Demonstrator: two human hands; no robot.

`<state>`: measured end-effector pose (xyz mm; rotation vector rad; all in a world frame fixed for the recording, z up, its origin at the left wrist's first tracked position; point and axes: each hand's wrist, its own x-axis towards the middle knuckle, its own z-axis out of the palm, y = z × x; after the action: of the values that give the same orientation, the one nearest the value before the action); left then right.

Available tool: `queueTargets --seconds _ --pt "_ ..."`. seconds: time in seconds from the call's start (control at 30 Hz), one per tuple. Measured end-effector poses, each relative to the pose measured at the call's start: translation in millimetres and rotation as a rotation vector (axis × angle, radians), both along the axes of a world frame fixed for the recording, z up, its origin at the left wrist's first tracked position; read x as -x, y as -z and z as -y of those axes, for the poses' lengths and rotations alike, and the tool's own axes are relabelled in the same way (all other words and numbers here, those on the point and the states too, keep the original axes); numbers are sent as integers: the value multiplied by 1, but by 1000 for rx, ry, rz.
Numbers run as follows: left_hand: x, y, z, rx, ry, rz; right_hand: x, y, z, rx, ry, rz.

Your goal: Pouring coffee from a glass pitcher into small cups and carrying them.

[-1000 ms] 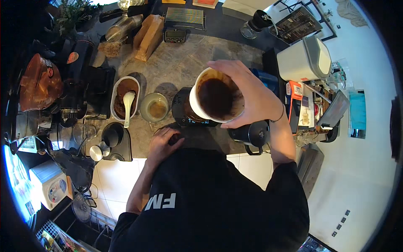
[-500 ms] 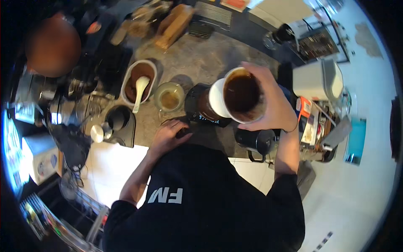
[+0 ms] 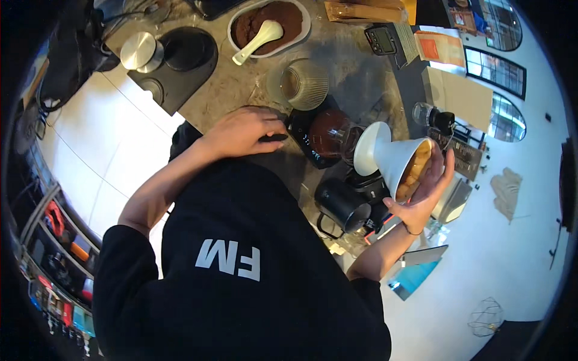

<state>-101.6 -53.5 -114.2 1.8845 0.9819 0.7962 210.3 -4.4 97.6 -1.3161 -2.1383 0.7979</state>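
Observation:
My right hand is closed around the wide rim of a white cone coffee dripper. Tan, ridged walls show inside its mouth, which faces right in the picture; the bottom of the cone is hidden. The dripper's round base is close to a glass carafe with dark brown coffee inside. That carafe stands on a black scale with lit digits. My left hand rests at the counter's near edge beside the scale, fingers loosely bent, thumb apart, holding nothing I can see. Beyond the scale stands a ribbed glass.
At the far side sits a white tub of brown grounds with a pale scoop. A black pitcher stands below the dripper. A metal tamper and a black mat lie left. A small timer is far right.
The view has turned, shifting the counter across the picture. My right hand still grips the dripper, whose mouth now shows tan walls instead of dark brown contents. My left hand stays at the counter edge.

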Motion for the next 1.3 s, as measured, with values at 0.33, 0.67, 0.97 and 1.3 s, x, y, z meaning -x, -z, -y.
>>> queueTargets --seconds 0.33,0.67,0.97,1.3 --pt "-1 6 5 16 -13 35 5 -11 7 -55 -24 45" --pt "0 3 1 25 5 24 10 -21 11 -132 -32 74" --pt "0 3 2 26 -17 66 10 -19 12 -48 -49 33" --pt "-1 3 0 38 8 51 9 -12 11 -32 -76 52"
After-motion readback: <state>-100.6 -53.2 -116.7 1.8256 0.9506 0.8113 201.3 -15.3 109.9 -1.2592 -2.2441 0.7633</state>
